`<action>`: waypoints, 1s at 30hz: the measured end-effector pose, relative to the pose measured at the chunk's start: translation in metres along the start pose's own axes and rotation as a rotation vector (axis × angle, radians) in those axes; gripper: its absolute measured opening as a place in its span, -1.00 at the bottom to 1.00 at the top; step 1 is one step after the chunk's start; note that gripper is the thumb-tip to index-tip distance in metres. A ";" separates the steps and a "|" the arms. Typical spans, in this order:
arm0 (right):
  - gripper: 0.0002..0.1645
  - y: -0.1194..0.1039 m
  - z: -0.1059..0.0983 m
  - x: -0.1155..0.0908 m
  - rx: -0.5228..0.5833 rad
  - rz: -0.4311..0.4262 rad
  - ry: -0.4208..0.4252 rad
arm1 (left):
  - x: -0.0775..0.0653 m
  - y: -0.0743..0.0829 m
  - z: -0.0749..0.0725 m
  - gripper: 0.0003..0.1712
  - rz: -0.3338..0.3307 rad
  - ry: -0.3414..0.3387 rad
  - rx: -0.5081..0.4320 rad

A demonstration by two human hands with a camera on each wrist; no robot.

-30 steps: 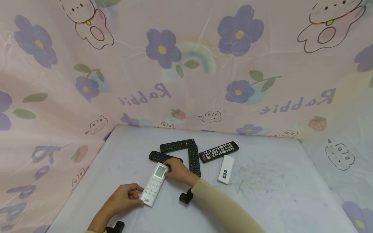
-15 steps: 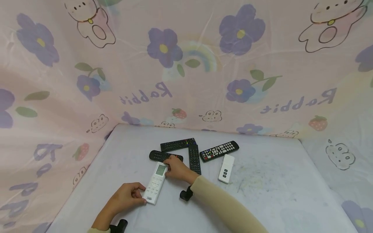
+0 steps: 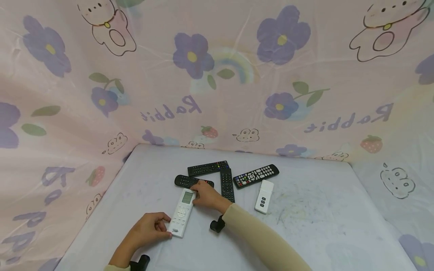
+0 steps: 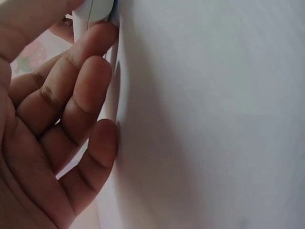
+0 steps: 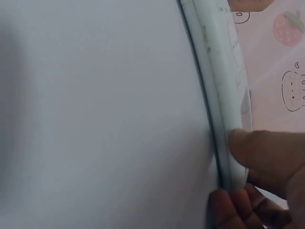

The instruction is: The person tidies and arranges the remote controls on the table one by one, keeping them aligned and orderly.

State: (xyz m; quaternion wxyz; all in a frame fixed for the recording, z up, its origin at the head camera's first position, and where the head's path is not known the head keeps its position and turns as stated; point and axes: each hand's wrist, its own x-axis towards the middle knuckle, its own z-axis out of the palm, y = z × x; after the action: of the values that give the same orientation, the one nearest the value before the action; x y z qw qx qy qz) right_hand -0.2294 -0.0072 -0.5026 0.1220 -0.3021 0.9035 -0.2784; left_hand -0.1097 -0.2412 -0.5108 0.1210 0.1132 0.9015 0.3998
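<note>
A white air-conditioner remote control [image 3: 182,213] with a grey screen lies on the white table, its screen end pointing away. My left hand [image 3: 147,229] holds the near end, thumb at the bottom corner and index finger along the left edge. At the far end my right hand [image 3: 208,196] grips the screen end, fingers at the top and thumb on the right side. In the right wrist view the thumb [image 5: 252,145] presses the remote's side edge [image 5: 221,105]. The left wrist view shows the other fingers [image 4: 90,90] of my left hand curled beside the remote's end [image 4: 97,9].
A black remote [image 3: 184,181] lies just beyond the right hand, partly hidden by it. Two more black remotes [image 3: 208,168] [image 3: 227,184] form a corner behind it. To the right are a black remote with white buttons [image 3: 255,176] and a small white remote [image 3: 264,196].
The near end of the white remote has swung slightly right, so it lies a little straighter. My left hand has moved right with it; both hands keep their hold.
</note>
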 end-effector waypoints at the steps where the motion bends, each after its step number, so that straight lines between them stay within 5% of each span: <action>1: -0.42 0.001 0.000 0.000 -0.003 -0.006 0.001 | 0.000 0.000 -0.001 -0.50 0.007 0.000 0.014; 22: -0.44 0.001 -0.006 0.000 0.000 -0.033 0.016 | 0.000 0.001 -0.008 -0.51 0.041 -0.033 0.089; 30: -0.52 0.008 -0.020 -0.007 0.033 -0.046 0.060 | 0.010 0.006 -0.026 -0.45 0.018 0.068 0.187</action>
State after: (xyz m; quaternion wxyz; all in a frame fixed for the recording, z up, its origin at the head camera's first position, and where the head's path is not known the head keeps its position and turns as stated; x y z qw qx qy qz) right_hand -0.2351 0.0109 -0.4907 0.0933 -0.3121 0.8949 -0.3052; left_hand -0.1269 -0.2528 -0.4907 0.0755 0.1185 0.9374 0.3186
